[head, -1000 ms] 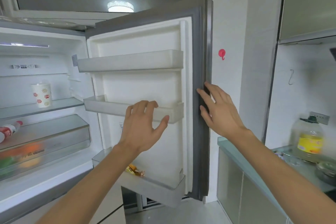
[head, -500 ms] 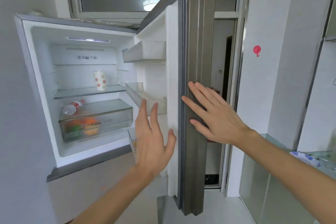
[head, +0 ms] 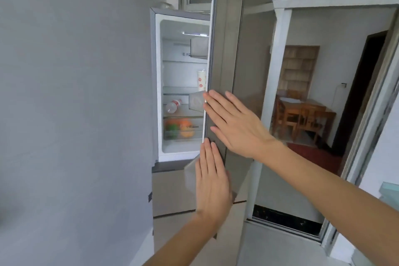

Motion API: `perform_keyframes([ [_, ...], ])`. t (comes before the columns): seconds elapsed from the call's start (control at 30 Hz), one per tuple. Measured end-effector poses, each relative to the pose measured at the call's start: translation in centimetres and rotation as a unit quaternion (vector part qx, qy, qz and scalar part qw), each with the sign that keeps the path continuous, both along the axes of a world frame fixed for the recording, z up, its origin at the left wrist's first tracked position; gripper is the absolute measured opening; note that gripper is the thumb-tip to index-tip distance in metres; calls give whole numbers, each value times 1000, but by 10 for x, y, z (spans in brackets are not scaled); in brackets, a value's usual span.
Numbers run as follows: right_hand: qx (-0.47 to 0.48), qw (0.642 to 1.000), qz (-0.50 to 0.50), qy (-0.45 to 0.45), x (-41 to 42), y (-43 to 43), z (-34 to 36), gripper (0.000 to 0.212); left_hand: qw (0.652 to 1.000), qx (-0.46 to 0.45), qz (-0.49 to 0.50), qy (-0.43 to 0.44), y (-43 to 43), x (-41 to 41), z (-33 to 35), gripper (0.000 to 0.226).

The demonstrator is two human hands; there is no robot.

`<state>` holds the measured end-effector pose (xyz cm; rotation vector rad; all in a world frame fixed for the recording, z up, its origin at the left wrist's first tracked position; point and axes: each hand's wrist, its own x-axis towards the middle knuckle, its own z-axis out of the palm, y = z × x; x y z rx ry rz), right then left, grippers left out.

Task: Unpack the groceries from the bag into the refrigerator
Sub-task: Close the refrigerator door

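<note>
The refrigerator point(head: 157, 84) stands against a grey wall with its grey door point(head: 228, 54) swung most of the way across the opening. My right hand point(head: 234, 124) lies flat and empty on the door's outer face near its edge. My left hand point(head: 212, 179) is flat with fingers together, low against the door's edge, holding nothing. Through the remaining gap I see a white cup with red marks point(head: 201, 82) on a shelf, a bottle point(head: 172, 106) lying on its side below it, and orange and green produce point(head: 180, 128) in the drawer. No bag is in view.
A grey wall point(head: 75, 93) fills the left. Right of the door, a doorway opens onto a room with a wooden table and chairs point(head: 302, 114) and a bookshelf point(head: 299, 67). A glass countertop corner point(head: 389, 192) shows at the right edge.
The door has swung from wide open to nearly across the opening. My right hand shifted from its edge onto the outer face; my left hand left the inner shelves and dropped to the door's edge.
</note>
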<state>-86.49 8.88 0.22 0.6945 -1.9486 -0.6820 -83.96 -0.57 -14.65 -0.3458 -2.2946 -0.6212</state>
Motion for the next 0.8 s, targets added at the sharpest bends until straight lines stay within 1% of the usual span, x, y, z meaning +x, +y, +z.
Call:
perform_keyframes([
  [0.07,21,1000,7,-7,-21,-30,1,59,999,0,36,-9,-28,-18,0,89],
  [0.13,43,999,8,-10,-45,-59,2,60,997,-3,73,-9,-56,-38,-1,86],
  [0.27,72,997,10,13,-100,-114,3,62,991,-36,132,9,-104,-78,-3,85],
  [0.37,68,997,19,35,-146,-152,1,62,985,-95,142,12,-131,-111,-12,88],
  [0.5,62,997,34,40,-209,-188,-1,63,977,-140,153,-45,-155,-166,-26,91],
  [0.6,66,996,49,28,-254,-206,-2,62,973,-139,172,-72,-166,-207,-30,89],
  [0.8,64,995,63,33,-326,-229,-5,60,970,-137,188,-65,-186,-277,-33,81],
])
